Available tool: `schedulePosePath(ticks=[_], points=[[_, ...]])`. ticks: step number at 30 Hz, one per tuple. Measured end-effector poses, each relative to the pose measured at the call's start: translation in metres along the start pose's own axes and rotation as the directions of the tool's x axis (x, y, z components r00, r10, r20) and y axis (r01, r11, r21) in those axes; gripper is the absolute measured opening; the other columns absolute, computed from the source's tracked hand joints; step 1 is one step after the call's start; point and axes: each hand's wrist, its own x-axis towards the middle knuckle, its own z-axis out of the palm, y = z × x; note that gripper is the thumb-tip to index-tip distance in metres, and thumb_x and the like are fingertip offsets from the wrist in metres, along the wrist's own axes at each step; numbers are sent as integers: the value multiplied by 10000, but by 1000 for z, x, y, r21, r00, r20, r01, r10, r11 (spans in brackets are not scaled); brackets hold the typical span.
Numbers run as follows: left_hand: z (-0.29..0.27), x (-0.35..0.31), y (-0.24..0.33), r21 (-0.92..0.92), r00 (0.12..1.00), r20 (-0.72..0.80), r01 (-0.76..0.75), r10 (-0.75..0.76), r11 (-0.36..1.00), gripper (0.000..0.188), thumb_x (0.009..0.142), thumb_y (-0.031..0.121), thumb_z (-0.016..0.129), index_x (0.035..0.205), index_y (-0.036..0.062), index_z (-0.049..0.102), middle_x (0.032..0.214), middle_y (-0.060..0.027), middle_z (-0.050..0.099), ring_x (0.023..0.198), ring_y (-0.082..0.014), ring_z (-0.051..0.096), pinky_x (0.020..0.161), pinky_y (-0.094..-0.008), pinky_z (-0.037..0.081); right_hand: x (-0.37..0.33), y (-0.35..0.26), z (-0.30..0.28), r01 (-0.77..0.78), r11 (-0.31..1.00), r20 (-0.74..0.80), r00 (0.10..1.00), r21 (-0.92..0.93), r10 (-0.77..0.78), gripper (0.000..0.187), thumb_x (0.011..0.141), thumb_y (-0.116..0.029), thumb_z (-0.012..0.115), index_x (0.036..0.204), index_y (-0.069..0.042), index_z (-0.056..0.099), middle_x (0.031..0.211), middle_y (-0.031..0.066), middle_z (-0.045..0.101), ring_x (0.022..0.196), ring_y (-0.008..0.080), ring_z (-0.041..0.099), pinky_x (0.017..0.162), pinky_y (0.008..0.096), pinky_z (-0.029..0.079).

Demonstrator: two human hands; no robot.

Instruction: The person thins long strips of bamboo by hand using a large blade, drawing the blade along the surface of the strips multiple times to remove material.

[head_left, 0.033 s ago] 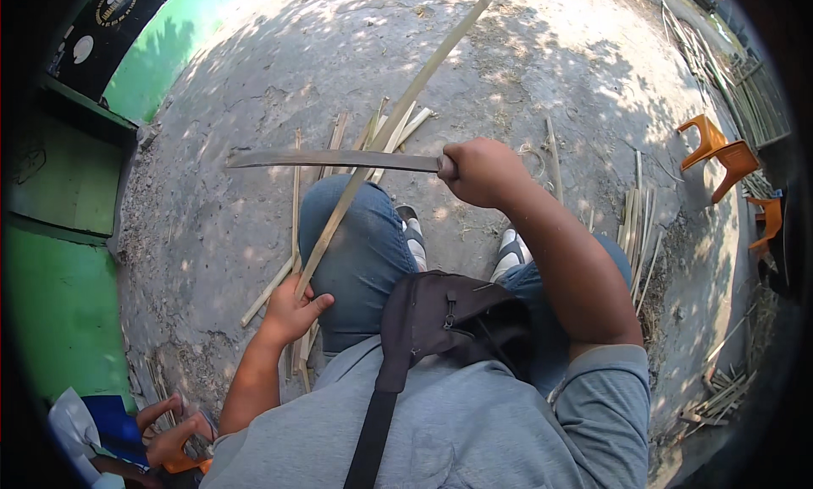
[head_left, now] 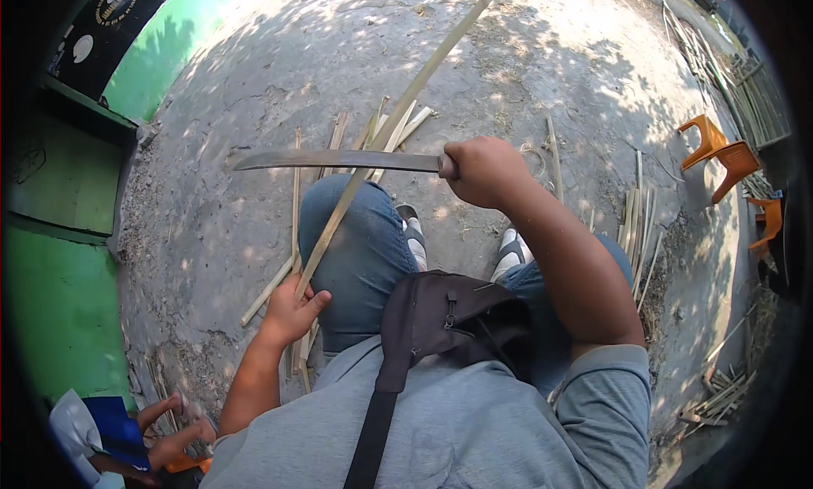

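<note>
My left hand [head_left: 291, 309] is closed round the near end of a long bamboo strip [head_left: 434, 59], beside my left knee. The strip slants up across that knee and out past the top edge of the view. My right hand [head_left: 489, 174] grips the handle of a machete [head_left: 343, 159] in front of my knees. Its long, slightly curved blade points left and lies across the strip, touching it or just over it; I cannot tell which. Several cut bamboo strips [head_left: 415, 127] lie on the ground beyond my left knee.
More strips [head_left: 631, 226] lie right of my right leg, with orange plastic chairs [head_left: 720, 154] farther right. Bamboo poles [head_left: 699, 57] are stacked at the far right. A green wall [head_left: 59, 311] stands on the left. Another person's legs [head_left: 174, 442] show at lower left.
The machete's tip has shifted very slightly to the right. My left hand and the bamboo strip look unmoved.
</note>
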Motion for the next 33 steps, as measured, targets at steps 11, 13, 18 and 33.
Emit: schedulePosePath(ticks=[11, 13, 18, 33], points=[[6, 0, 10, 197, 991, -98, -75, 96, 977, 694, 1053, 667, 429, 929, -6, 544, 752, -278, 598, 781, -548, 612, 632, -495, 473, -4, 3, -7, -22, 996, -167, 985, 82, 35, 118, 878, -212, 688, 879, -94, 695, 787, 179, 700, 802, 413, 701, 725, 527, 553], [5, 0, 13, 236, 994, -80, -58, 79, 970, 687, 1055, 661, 431, 922, -4, 538, 757, -279, 601, 775, -545, 610, 638, -500, 474, -2, 8, -14, -88, 986, -198, 973, 142, 116, 128, 907, -211, 673, 884, -87, 691, 789, 190, 696, 810, 420, 698, 734, 530, 550], [8, 2, -10, 213, 982, -114, -121, 148, 970, 673, 1065, 642, 429, 930, -6, 548, 765, -281, 606, 784, -539, 620, 646, -504, 476, -18, -31, -4, 76, 996, -48, 996, 55, -73, 101, 828, -218, 719, 852, -122, 696, 776, 137, 710, 795, 378, 716, 706, 507, 559], [8, 1, -6, 202, 983, -117, -116, 141, 973, 647, 1072, 615, 441, 925, -5, 551, 797, -293, 611, 810, -562, 603, 662, -518, 473, -16, -39, -16, 84, 996, -29, 996, -27, -84, 86, 864, -228, 703, 847, -195, 780, 816, 120, 753, 799, 334, 752, 724, 465, 592]])
